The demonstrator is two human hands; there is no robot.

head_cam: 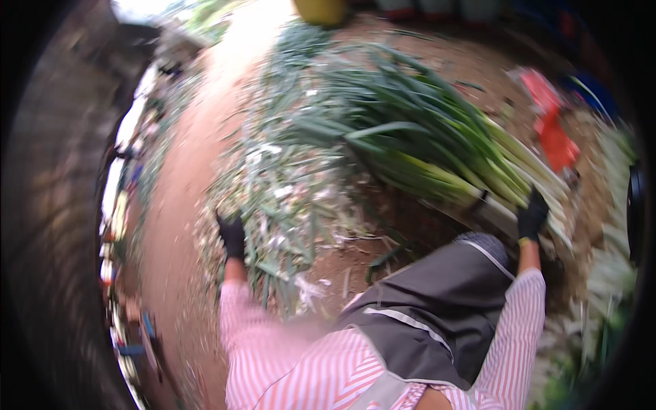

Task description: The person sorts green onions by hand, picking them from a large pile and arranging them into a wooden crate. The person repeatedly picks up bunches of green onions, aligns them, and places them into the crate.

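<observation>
A thick pile of leeks (441,123) lies before me, dark green leaves to the upper left and pale stems to the lower right. My right hand (533,212), in a black glove, is closed around pale leek stems at the pile's near right end. My left hand (232,233), also black-gloved, is stretched out to the left over a heap of leek leaf scraps (287,189). Its thumb and fingers look apart with nothing clear between them, though motion blurs it. Below the stems shows a low light-coloured ledge (494,220), partly hidden by the leeks.
A bare earth path (179,205) runs along the left. Red plastic (556,138) lies on the soil to the right. A yellow bucket (322,10) and several pale containers (435,7) stand at the far side. Pale leafy greens (610,266) line the right edge. My knee (482,251) is near the ledge.
</observation>
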